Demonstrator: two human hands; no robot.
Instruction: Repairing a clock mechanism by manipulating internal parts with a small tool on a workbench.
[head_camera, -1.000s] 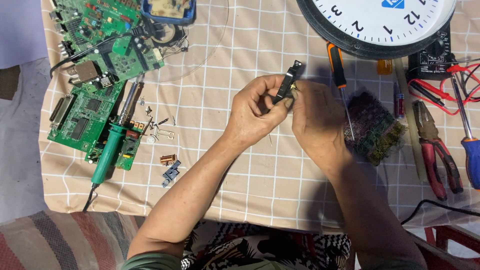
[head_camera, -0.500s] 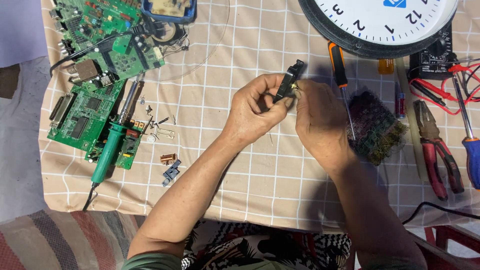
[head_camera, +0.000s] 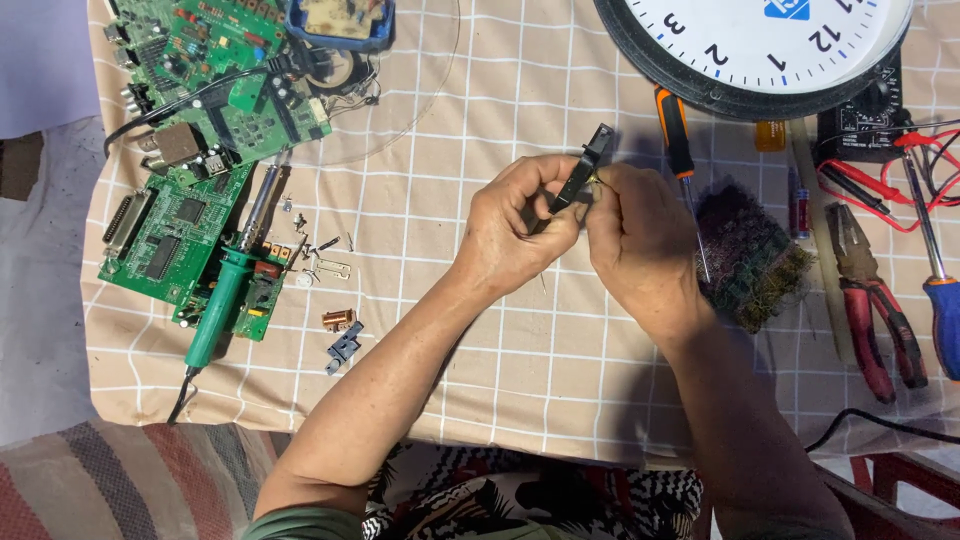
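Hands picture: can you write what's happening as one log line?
left hand: holds small black part | right hand: pinches same part | soldering iron: lies on circuit board | pliers: untouched

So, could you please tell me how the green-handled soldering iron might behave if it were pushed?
The soldering iron looks stiff, and its round handle would probably roll. Its trailing cord may drag. It rests partly on a circuit board, so it might slip off.

Your hands (head_camera: 570, 225) pinch a small black part (head_camera: 582, 170) over a table (head_camera: 480, 90) covered in beige cloth with a white grid. To your left lie green circuit boards (head_camera: 175, 215) and a green-handled soldering iron (head_camera: 225, 300). You have an orange-and-black screwdriver (head_camera: 678, 140), red-handled pliers (head_camera: 868, 300), a blue-handled screwdriver (head_camera: 942, 320) and a white-faced, black-rimmed clock (head_camera: 750, 50).
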